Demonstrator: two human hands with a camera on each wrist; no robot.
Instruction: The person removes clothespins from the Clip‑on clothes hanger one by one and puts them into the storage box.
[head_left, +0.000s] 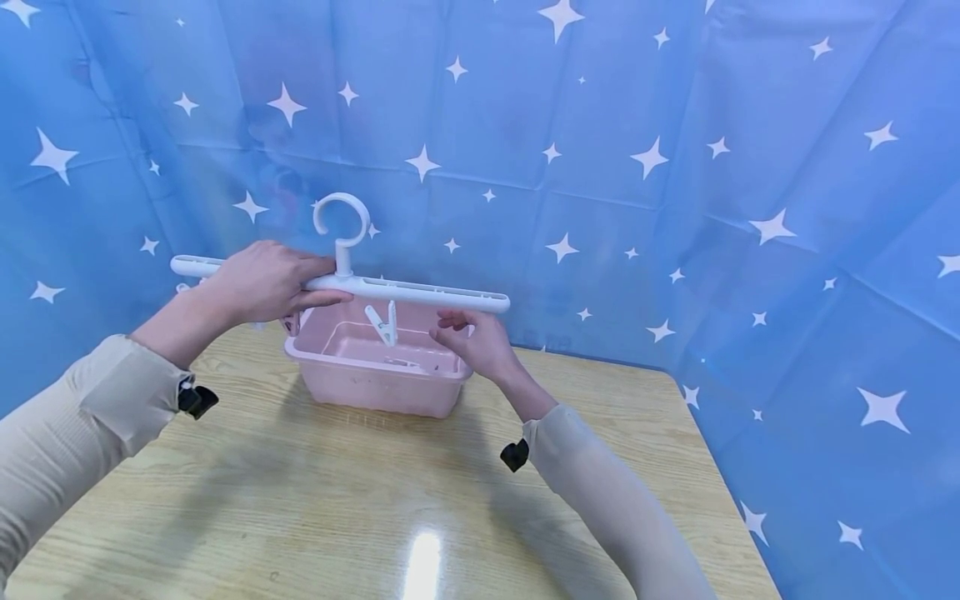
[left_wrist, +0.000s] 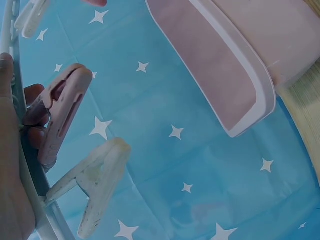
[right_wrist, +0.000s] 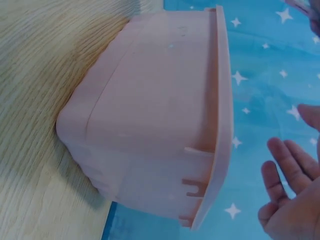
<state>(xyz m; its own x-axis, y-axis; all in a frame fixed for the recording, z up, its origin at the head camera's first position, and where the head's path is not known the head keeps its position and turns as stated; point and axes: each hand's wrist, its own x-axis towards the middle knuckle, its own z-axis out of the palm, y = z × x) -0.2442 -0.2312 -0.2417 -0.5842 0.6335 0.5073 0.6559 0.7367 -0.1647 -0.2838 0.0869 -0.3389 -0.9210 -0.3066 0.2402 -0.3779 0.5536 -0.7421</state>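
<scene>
My left hand [head_left: 266, 282] grips the bar of a white clip hanger [head_left: 427, 293] beside its hook [head_left: 345, 218], holding it above a pink basin [head_left: 375, 389]. A white clothespin [head_left: 384, 325] hangs from the bar over the basin. In the left wrist view, a pink clothespin [left_wrist: 65, 112] hangs by the fingers and another white clothespin [left_wrist: 102, 182] dangles below it. My right hand [head_left: 483, 340], fingers loosely bent and holding nothing, is just under the bar's right end, by the basin's right rim. The right wrist view shows those fingers apart from the basin wall [right_wrist: 150, 95].
A small clip-like item [head_left: 402, 362] lies inside the basin, too small to make out well. The basin stands toward the back of a wood-grain table [head_left: 337, 500]. Behind and to the right hangs a blue curtain [head_left: 525, 108] with white stars.
</scene>
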